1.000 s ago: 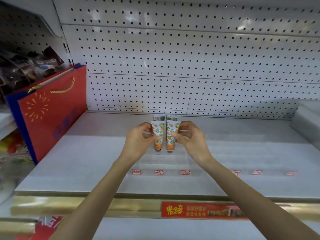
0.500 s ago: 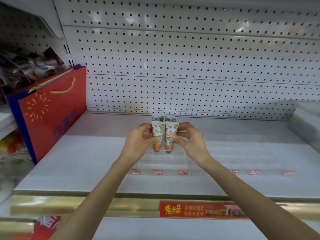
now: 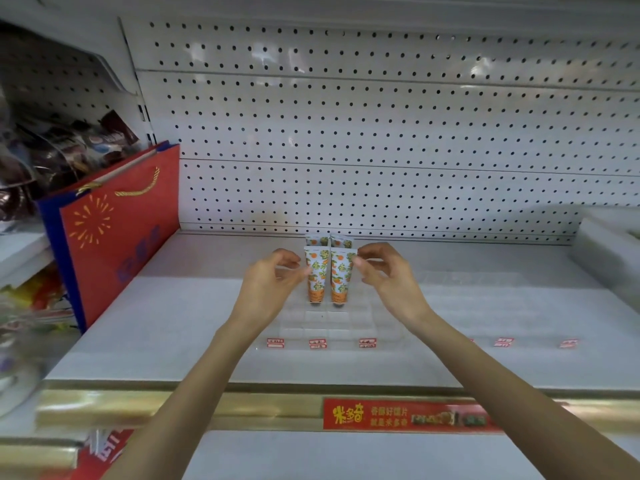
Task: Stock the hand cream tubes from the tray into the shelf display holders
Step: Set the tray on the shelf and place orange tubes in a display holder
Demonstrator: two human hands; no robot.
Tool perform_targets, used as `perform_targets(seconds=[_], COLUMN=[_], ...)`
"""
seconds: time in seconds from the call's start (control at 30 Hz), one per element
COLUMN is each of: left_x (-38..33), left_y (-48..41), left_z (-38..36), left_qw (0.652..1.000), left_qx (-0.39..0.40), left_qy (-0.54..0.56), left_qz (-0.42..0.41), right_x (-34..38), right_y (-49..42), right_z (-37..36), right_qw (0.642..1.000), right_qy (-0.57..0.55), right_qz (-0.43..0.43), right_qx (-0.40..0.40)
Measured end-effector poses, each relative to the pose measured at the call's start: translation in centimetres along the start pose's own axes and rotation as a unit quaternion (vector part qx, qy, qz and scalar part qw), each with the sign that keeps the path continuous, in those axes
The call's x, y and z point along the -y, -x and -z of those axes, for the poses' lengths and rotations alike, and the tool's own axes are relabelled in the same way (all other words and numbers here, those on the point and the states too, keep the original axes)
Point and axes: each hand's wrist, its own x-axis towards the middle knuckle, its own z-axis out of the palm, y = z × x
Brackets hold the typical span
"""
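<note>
Single view, head-worn, wide-angle; straight shelf lines bow toward the frame edges. Faces forward and a little down into a store shelf bay.

Both forearms enter from the bottom corners. The left hand [image 3: 266,285] and right hand [image 3: 391,278] meet just above frame centre, at arm's reach.

Right fingertips [image 3: 358,263] pinch the edge of the hand cream tubes [image 3: 318,271]. These stand between the two sets of fingers.

- Beyond the fingers: pegboard back panel [image 3: 381,133], met nearly square-on, fills the upper half.
- Nearer than the fingers: clear display holder [image 3: 322,322], white shelf [image 3: 173,323], gold edge strip [image 3: 173,407].
- Left of the fingers: red gift bag [image 3: 117,230], with blurred goods at the margin.
</note>
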Motion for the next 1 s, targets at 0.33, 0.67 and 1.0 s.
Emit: perform_targets(seconds=[0.33, 0.67, 1.0], left_x=[-2.2, -3.5, -6.5], left_y=[1.5, 4.5, 6.9], left_z=[4.8, 4.1, 1.3], left_qw=[0.955, 0.899, 0.899], left_qx=[-0.114, -0.026, 0.019], left_qy=[-0.262, -0.423, -0.42], left_qz=[-0.085, -0.113, -0.125], right_x=[4.3, 5.9, 6.1], right_y=[0.4, 6.2, 10.2], right_z=[3.3, 6.1, 10.1], right_qw=[0.937, 0.813, 0.79], right_qy=[0.347, 0.582, 0.612], right_qz=[0.038, -0.008, -0.027], right_qx=[0.018, 0.031, 0.024])
